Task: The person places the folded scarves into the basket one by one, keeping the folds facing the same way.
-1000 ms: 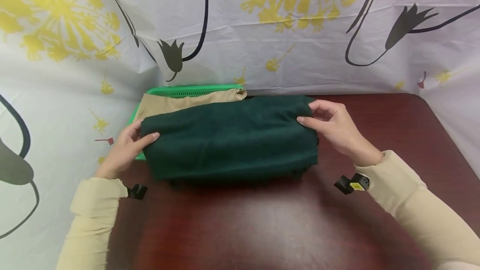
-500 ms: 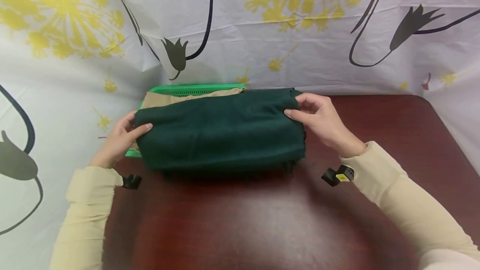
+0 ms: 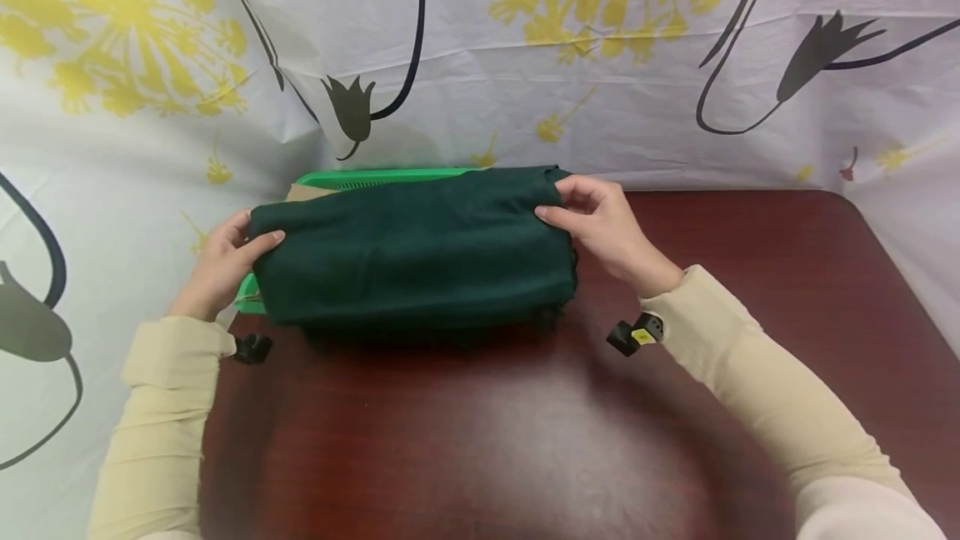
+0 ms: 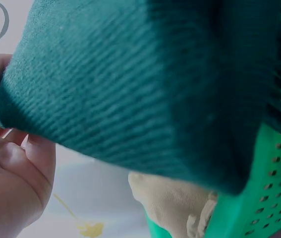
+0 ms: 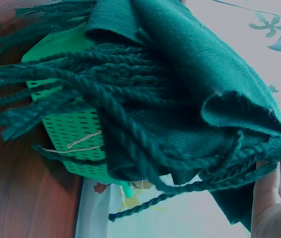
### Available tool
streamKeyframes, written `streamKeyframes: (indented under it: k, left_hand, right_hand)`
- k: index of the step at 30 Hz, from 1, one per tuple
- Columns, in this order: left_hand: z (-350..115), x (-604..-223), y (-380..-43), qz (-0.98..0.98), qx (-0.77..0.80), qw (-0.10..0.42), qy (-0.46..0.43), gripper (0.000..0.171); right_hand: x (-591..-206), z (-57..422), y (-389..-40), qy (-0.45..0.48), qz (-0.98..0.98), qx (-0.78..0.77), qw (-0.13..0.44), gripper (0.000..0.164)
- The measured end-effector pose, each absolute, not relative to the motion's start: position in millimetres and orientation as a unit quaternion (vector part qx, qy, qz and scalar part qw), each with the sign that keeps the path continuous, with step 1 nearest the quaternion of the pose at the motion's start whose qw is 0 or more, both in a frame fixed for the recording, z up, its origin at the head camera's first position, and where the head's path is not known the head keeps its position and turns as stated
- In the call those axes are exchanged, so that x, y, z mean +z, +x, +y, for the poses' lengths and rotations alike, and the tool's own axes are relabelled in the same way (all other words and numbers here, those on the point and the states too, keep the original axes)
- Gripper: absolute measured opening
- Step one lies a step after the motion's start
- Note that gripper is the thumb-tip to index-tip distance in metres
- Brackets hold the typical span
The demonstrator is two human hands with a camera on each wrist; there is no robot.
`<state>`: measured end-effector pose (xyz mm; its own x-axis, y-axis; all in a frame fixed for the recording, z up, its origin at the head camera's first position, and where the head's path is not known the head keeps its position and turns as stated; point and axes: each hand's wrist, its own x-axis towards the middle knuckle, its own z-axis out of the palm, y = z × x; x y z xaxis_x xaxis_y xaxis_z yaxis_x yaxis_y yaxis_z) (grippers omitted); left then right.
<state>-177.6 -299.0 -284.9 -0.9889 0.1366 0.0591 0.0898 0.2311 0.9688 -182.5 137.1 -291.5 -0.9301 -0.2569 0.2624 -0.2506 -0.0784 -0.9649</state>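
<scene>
A folded dark green scarf (image 3: 412,252) stretches between my two hands, over the green plastic basket (image 3: 247,300). My left hand (image 3: 223,261) pinches its left end, thumb on the near side. At the far right corner my right hand (image 3: 606,227) pinches the cloth between thumb and fingers. Twisted fringe (image 5: 130,119) hangs from the scarf's right end in the right wrist view, past the basket's perforated wall (image 5: 76,139). Beige cloth (image 4: 172,198) lies in the basket, mostly hidden under the scarf.
The basket stands on a dark red wooden table (image 3: 450,440), at its back left. A white patterned curtain (image 3: 600,107) hangs right behind the table and along the left side. Table surface extends to the right and in front.
Both hands have carried the scarf leftward and away from me, further over the basket. More of the beige cloth is now covered. The grip of each hand looks the same.
</scene>
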Motion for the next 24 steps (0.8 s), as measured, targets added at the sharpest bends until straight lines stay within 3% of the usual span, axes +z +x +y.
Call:
streamKeyframes:
  k: [24]
  left_hand:
    - [-316.4, -279.3, -201.7, 0.852, 0.523, -0.025, 0.023, 0.022]
  right_hand:
    - [-299.2, 105.9, -203.4, -0.151, 0.688, -0.710, 0.001, 0.012]
